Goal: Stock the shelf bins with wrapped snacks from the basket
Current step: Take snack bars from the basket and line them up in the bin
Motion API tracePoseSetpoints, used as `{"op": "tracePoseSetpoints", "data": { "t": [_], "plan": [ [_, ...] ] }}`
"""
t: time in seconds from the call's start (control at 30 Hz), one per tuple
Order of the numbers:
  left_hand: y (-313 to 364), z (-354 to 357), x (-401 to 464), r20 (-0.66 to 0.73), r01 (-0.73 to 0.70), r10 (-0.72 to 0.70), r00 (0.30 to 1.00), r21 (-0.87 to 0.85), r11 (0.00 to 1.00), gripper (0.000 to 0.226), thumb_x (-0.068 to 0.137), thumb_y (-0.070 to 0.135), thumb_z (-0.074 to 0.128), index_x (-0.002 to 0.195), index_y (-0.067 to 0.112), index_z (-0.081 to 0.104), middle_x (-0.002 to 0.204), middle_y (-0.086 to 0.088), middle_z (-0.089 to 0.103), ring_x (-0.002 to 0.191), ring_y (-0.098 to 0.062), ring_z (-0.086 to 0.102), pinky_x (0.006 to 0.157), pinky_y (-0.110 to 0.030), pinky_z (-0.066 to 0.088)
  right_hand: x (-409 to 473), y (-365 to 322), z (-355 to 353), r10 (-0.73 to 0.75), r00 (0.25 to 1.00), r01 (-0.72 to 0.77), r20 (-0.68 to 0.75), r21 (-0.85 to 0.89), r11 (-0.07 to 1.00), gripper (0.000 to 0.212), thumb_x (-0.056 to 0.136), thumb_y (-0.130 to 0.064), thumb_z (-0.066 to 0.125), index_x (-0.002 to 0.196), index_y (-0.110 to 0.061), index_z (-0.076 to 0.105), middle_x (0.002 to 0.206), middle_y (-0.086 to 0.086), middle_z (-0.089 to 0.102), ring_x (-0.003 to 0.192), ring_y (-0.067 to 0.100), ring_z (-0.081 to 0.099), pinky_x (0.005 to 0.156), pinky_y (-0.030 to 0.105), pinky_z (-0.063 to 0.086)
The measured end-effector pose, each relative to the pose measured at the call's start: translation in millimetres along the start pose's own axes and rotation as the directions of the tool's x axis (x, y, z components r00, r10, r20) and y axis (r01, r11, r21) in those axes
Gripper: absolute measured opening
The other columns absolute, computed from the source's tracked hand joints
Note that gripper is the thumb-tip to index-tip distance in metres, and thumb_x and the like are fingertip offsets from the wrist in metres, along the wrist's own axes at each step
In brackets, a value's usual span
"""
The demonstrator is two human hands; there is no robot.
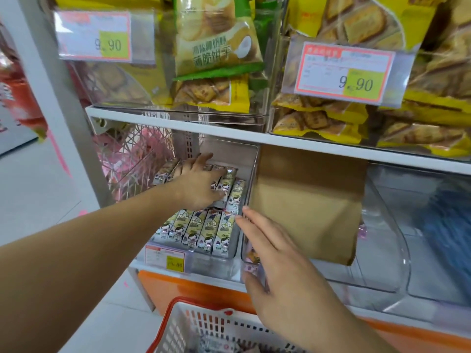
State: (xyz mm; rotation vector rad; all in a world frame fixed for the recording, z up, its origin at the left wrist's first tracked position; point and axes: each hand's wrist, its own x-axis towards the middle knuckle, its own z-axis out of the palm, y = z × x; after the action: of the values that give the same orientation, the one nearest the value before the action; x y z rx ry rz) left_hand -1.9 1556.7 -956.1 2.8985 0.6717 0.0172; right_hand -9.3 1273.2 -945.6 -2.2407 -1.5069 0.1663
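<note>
Filling the clear plastic bin point(248, 159) on the lower shelf is the step judged to be in hand: slim, glossy wrapped snack bars point(204, 230) are lined up in neat rows inside it, printed in pale yellow and white. The left hand point(197, 186) is laid flat over the rear row, fingers spread, pressing or squaring the bars rather than pinching any. The right hand point(275, 261) hovers just beside the bin's right wall, fingers spread and nothing held. Next, more bars would likely be fetched from the red-rimmed white lattice basket point(188, 324) below; its contents are barely seen. A brown cardboard sheet point(308, 202) stands in the neighbouring bin.
</note>
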Motion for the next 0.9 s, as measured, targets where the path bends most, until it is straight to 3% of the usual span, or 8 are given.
{"op": "tracePoseSetpoints", "data": {
  "t": [0.13, 0.37, 0.5, 0.63, 0.7, 0.77, 0.9],
  "plan": [
    [0.8, 0.2, -12.3, -0.061, -0.01, 0.01, 0.998, 0.014, 1.0, 0.065, 0.096, 0.058, 0.057, 0.155, 0.05, 0.032, 0.172, 0.001, 0.0, 0.154, -0.041, 0.007, 0.125, -0.061, 0.005, -2.7, -3.7, -1.6, 0.013, 1.0, -0.014, 0.015, 0.008, 1.0, 0.084, 0.103, -0.033, 0.057, 0.163, -0.049, 0.0, 0.159, -0.045, -0.02, 0.154, -0.009, -0.006, 0.126, 0.025, 0.016],
    [8.8, -10.4, -73.1, -0.095, -0.029, 0.015, 0.995, -0.139, 0.99, 0.057, 0.103, 0.052, 0.049, 0.157, 0.047, 0.032, 0.167, 0.0, 0.009, 0.152, -0.035, 0.009, 0.124, -0.06, 0.017, -7.2, 0.1, -1.3, -0.001, 1.0, 0.001, 0.013, -0.001, 1.0, 0.081, 0.103, -0.033, 0.056, 0.166, -0.044, 0.006, 0.164, -0.04, -0.013, 0.155, -0.008, -0.008, 0.128, 0.025, 0.015],
    [14.5, -4.9, -135.0, -0.181, -0.061, 0.02, 0.983, -0.228, 0.972, 0.053, 0.103, 0.046, 0.054, 0.154, 0.038, 0.043, 0.16, 0.002, 0.019, 0.145, -0.031, 0.024, 0.119, -0.056, 0.028, -17.8, -4.0, -1.4, -0.015, 1.0, 0.015, -0.025, 0.004, 1.0, 0.076, 0.102, -0.031, 0.055, 0.166, -0.041, 0.015, 0.169, -0.031, 0.003, 0.156, -0.003, -0.001, 0.128, 0.025, 0.013],
    [23.1, 23.7, -200.4, -0.358, -0.111, -0.028, 0.933, -0.361, 0.926, 0.043, 0.102, 0.038, 0.057, 0.144, 0.026, 0.057, 0.146, 0.0, 0.037, 0.137, -0.023, 0.037, 0.117, -0.04, 0.033, -40.8, -18.3, 7.4, -0.033, 0.996, 0.033, -0.084, 0.005, 0.999, 0.063, 0.1, -0.028, 0.058, 0.159, -0.031, 0.038, 0.162, -0.017, 0.032, 0.152, 0.007, 0.023, 0.125, 0.028, 0.026],
    [23.0, 51.0, -227.3, -0.321, -0.066, -0.089, 0.943, -0.442, 0.895, 0.042, 0.101, 0.036, 0.056, 0.141, 0.022, 0.059, 0.141, 0.001, 0.041, 0.135, -0.019, 0.04, 0.116, -0.035, 0.035, -54.0, -25.1, 19.2, -0.006, 1.0, 0.007, -0.026, 0.037, 0.999, 0.058, 0.1, -0.026, 0.061, 0.155, -0.028, 0.044, 0.155, -0.011, 0.041, 0.144, 0.011, 0.035, 0.121, 0.03, 0.032],
    [18.0, 84.6, -247.3, -0.243, -0.009, -0.11, 0.964, -0.442, 0.897, 0.046, 0.096, 0.039, 0.055, 0.139, 0.023, 0.059, 0.139, -0.001, 0.045, 0.133, -0.022, 0.046, 0.116, -0.04, 0.039, -64.2, -27.9, 36.8, 0.046, 0.994, -0.051, 0.094, 0.051, 0.997, 0.056, 0.102, -0.027, 0.06, 0.156, -0.027, 0.043, 0.155, -0.008, 0.044, 0.143, 0.015, 0.037, 0.118, 0.029, 0.031],
    [-3.3, 148.1, -275.2, 0.051, 0.226, -0.223, 0.973, -0.385, 0.895, 0.067, 0.092, 0.048, 0.05, 0.154, 0.024, 0.042, 0.153, -0.006, 0.038, 0.14, -0.031, 0.045, 0.115, -0.044, 0.04, -73.2, -13.6, 94.2, 0.14, 0.925, -0.145, 0.352, -0.014, 0.989, 0.058, 0.104, -0.029, 0.055, 0.16, -0.025, 0.038, 0.161, -0.003, 0.04, 0.149, 0.02, 0.035, 0.121, 0.034, 0.033]
  ]
}}
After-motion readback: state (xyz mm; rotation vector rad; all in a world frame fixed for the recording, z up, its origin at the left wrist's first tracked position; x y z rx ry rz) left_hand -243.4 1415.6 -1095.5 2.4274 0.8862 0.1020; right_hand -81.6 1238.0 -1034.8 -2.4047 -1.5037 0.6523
